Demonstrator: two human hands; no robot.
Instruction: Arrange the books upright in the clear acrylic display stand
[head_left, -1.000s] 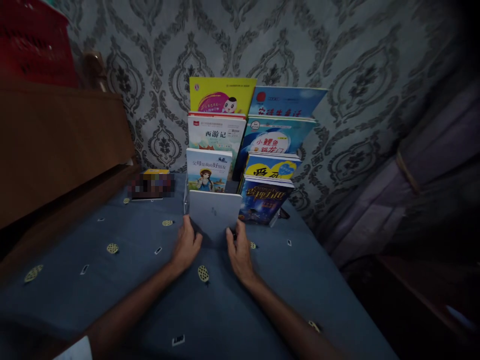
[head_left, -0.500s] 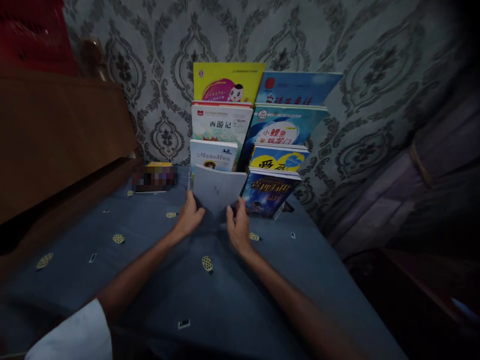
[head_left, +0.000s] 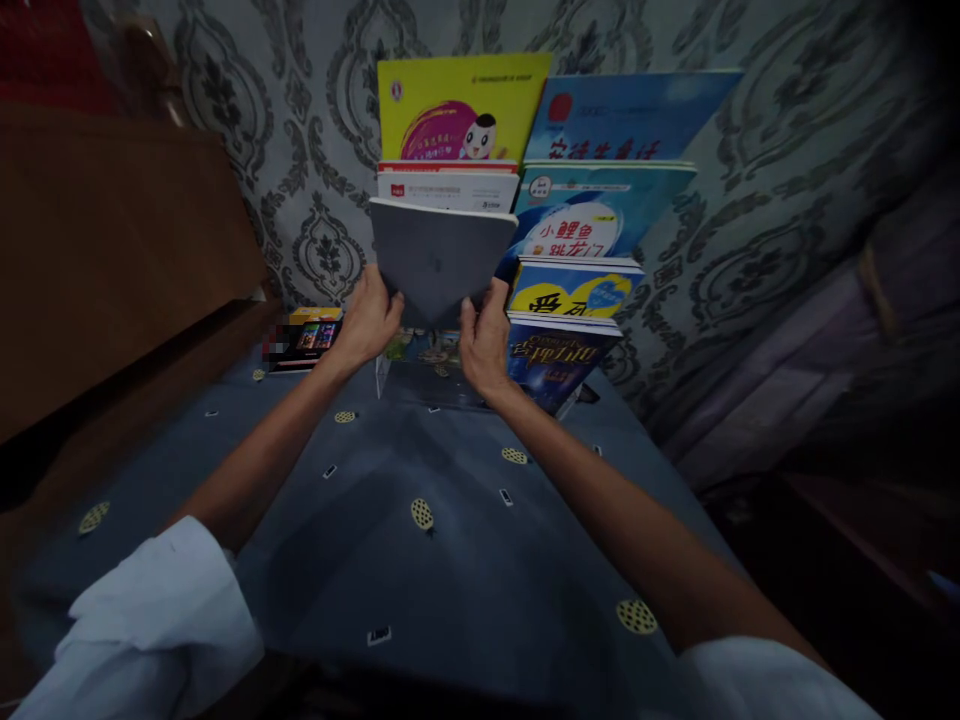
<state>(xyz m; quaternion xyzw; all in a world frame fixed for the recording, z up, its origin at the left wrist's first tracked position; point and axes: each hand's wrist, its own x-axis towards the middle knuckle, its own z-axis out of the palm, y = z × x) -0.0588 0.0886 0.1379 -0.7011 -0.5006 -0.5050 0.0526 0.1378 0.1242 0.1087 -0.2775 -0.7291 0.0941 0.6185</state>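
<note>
A plain grey book is held upright in front of the left column of a tiered book rack. My left hand grips its lower left edge, and my right hand grips its lower right edge. Behind it stand a white book and a yellow book. The right column holds a blue book, a teal book, a yellow-and-blue book and a dark blue book. Below the grey book, a strip of a colourful cover shows.
Blue cloth with pineapple prints covers the surface. A small dark item with a yellow one lies left of the rack. A wooden cabinet stands at the left, and a curtain hangs at the right.
Both hands have lifted the grey book from low at the rack's front. It now hides the light blue book and most of the white one. The view has shifted a little.
</note>
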